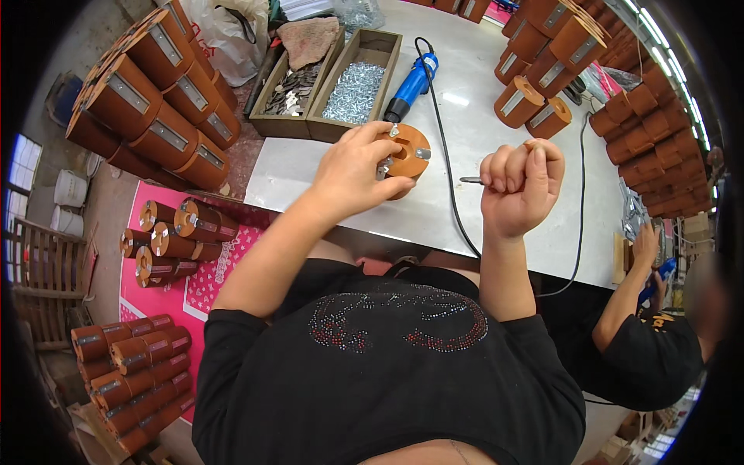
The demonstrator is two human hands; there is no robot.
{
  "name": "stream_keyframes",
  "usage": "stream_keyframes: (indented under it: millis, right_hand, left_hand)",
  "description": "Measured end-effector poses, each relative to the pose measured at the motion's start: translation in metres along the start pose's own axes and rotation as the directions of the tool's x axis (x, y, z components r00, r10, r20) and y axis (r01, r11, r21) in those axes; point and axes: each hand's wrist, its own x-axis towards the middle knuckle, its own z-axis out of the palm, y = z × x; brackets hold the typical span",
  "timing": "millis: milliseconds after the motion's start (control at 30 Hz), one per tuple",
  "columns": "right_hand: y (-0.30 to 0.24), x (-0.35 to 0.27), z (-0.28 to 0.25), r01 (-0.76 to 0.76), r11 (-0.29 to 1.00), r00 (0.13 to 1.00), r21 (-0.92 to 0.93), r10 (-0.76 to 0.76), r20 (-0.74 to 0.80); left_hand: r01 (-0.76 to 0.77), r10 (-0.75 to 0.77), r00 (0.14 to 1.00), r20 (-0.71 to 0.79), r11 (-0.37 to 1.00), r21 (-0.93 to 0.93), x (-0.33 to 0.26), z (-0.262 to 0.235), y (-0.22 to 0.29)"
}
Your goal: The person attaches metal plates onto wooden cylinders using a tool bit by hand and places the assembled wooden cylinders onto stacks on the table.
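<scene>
My left hand (360, 167) is wrapped round the left side of a short orange-brown wooden cylinder (414, 163) with a centre hole, standing on the white table. Small metal plates (422, 153) sit at the cylinder's rim; my fingers cover part of it. To its right, my right hand (523, 186) is raised with curled fingers. Out of that fist sticks a thin dark metal piece (470, 180), pointing left; the rest is hidden in my grip. Just beyond the cylinder lies a blue corded electric screwdriver (415, 85), its dark nose close to my left fingertips.
Two wooden trays hold silver screws (355, 91) and flat metal pieces (298, 89). A black cable (443, 147) crosses the table between my hands. Brown cylinders (167, 93) are stacked left, below left and right (518, 101). At the right a co-worker (659, 341) holds a blue tool.
</scene>
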Motion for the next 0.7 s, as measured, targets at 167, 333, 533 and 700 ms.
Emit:
stream_keyframes:
  millis: [167,333,533,700]
  right_hand:
    - [-0.004,-0.011,-0.007,-0.061,0.995,0.998,-0.078,0.062,0.009]
    - [-0.008,-0.009,-0.015,-0.085,0.994,0.996,-0.068,0.083,-0.035]
    - [-0.001,-0.009,-0.01,-0.103,0.995,0.994,-0.008,0.103,-0.027]
    - [-0.001,-0.008,-0.01,-0.131,0.991,0.991,0.002,0.131,-0.02]
  left_hand:
    - [-0.028,0.02,0.993,-0.118,0.997,-0.07,0.002,0.016,0.004]
    - [-0.048,0.05,0.998,0.029,0.995,-0.091,-0.008,0.007,0.017]
    - [0.024,-0.019,0.943,-0.333,1.0,0.011,-0.009,0.041,0.029]
    - [-0.056,0.037,0.961,-0.276,0.997,-0.061,-0.01,0.036,0.024]
